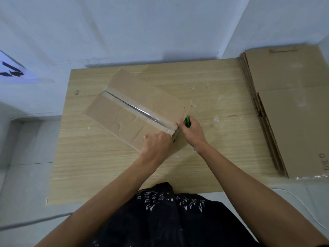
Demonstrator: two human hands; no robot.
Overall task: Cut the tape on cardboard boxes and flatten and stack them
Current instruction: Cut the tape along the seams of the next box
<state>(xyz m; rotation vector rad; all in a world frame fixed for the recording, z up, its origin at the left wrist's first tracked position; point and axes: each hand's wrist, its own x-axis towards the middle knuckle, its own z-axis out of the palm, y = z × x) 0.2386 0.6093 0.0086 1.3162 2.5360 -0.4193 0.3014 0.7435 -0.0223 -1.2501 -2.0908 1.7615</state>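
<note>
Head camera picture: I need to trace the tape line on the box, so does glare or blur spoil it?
In the head view, glare streaks along the tape; the box is sharp; the flattened stack looks soft toward the frame's right edge.

Wooden table (pixel 106 166) against white walls (pixel 124 24)

Taped box (pixel 135 111), right hand (pixel 193 133) gripping green cutter (pixel 187 122)

The taped cardboard box (pixel 135 111) blocks the middle of the wooden table (pixel 222 97), its near corner crowded by the left hand (pixel 156 145) gripping it and the right hand (pixel 193 131) holding a green cutter (pixel 187 122). Open tabletop separates it from the stack of flattened boxes (pixel 288 104) at right.
</note>
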